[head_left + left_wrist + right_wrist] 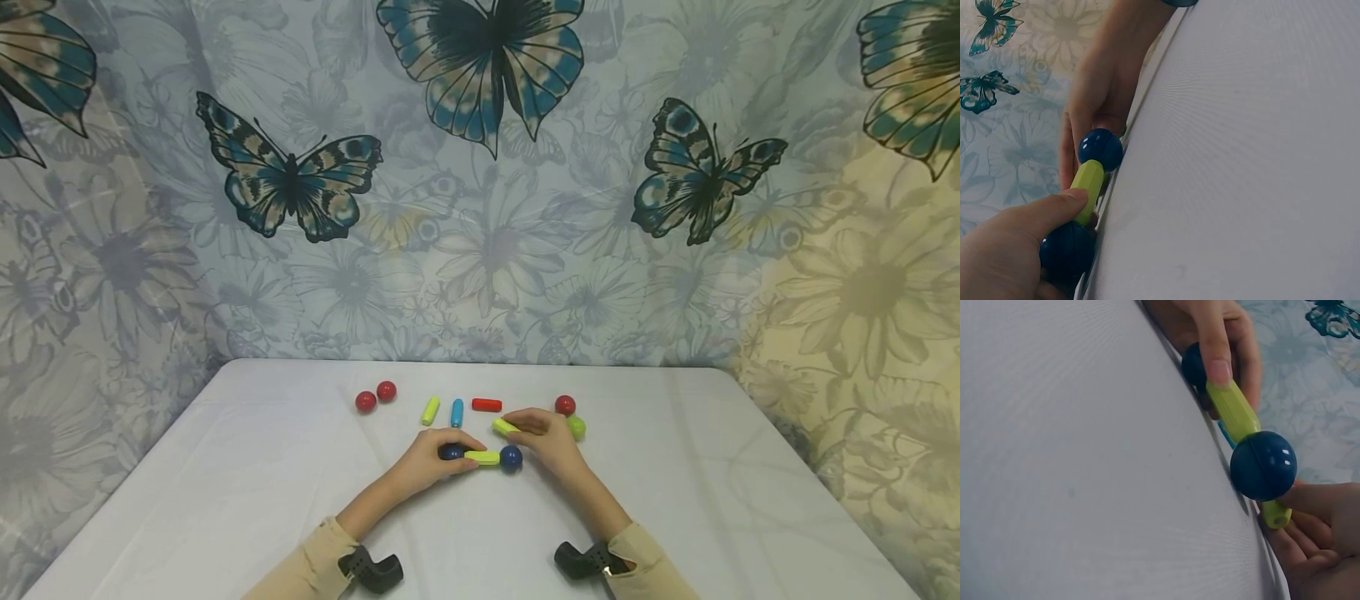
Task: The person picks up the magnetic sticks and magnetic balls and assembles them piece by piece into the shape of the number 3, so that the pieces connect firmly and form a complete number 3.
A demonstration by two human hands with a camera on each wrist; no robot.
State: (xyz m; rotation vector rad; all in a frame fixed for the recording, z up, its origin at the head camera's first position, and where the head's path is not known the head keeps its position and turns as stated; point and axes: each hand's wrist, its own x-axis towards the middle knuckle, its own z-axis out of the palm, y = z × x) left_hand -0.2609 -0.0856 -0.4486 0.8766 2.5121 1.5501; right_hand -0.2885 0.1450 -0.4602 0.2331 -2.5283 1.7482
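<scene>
My left hand [429, 459] grips a yellow-green rod [482, 457] that has a dark blue ball at each end. The left ball [452, 452] lies partly behind my fingers, while the right ball [511, 457] is fully in sight. In the left wrist view, my thumb presses along the rod [1089, 181]. Just behind the right ball, my right hand [553, 440] pinches a second yellow-green rod [506, 427]. The right wrist view shows this rod's bare end [1277, 515] between thumb and fingers, beside the blue ball [1264, 465].
Farther back on the white table [300, 467] lie a yellow-green rod [431, 411], a blue rod [457, 412] and a red rod [487, 405]. Two red balls [366, 402] sit at the back left. Beyond my right hand are a red ball [566, 405] and a green ball [576, 427].
</scene>
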